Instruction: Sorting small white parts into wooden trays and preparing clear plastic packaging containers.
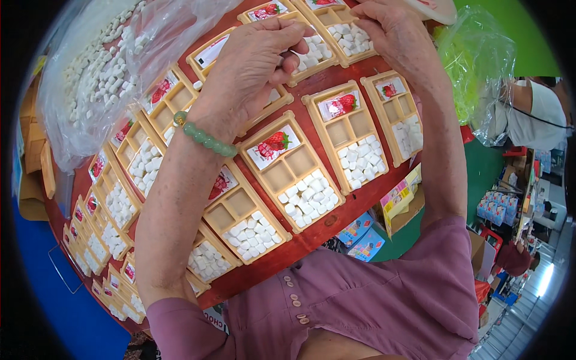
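Observation:
My left hand (259, 63), a green bead bracelet (207, 137) at its wrist, is curled over the trays at the far middle. Its fingers are closed, and whatever they hold is hidden. Farther right, my right hand (399, 30) bends its fingers down at the edge of a far tray of white marshmallows (353, 41); I cannot make out anything in them. Close below the hands lie beige compartment trays, one with a strawberry-printed packet (275, 146) and white marshmallows (307, 199). Another tray (347, 135) beside it is filled alike, its two middle compartments bare.
More filled trays (120, 204) cover the left side of the red table (312, 246). A large clear bag of marshmallows (105, 78) lies at the far left. At right hang a clear bag (480, 66) and a carton (399, 207) stands below the table edge.

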`<act>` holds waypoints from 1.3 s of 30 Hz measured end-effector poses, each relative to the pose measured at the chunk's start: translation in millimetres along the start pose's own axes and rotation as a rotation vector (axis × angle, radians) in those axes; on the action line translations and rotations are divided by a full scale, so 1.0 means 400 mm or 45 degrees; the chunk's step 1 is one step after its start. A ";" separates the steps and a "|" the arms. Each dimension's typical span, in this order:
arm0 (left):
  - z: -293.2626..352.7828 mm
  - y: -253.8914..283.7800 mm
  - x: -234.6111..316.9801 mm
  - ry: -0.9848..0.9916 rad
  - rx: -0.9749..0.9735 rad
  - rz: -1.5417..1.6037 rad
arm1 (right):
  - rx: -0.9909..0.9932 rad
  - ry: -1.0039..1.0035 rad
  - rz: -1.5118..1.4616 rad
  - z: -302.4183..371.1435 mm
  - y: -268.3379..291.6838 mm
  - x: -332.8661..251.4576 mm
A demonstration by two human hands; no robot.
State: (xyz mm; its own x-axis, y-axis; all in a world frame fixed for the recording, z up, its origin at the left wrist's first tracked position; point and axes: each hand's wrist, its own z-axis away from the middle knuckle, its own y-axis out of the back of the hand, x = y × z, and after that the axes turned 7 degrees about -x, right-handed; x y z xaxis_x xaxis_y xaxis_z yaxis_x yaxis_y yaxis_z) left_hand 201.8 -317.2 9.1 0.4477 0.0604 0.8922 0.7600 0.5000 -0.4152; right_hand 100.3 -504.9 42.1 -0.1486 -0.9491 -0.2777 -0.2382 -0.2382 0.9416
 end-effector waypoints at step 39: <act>0.051 0.030 0.009 0.057 -0.018 0.180 | -0.012 -0.058 -0.127 0.049 -0.036 0.117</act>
State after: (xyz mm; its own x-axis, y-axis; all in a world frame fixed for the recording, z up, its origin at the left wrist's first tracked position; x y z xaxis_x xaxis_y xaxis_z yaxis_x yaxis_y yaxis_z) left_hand 202.9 -293.4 11.0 0.5708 0.0908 0.8160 0.6944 0.4770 -0.5388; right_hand 78.2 -541.8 11.9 -0.1680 -0.9104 -0.3780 -0.2448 -0.3329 0.9106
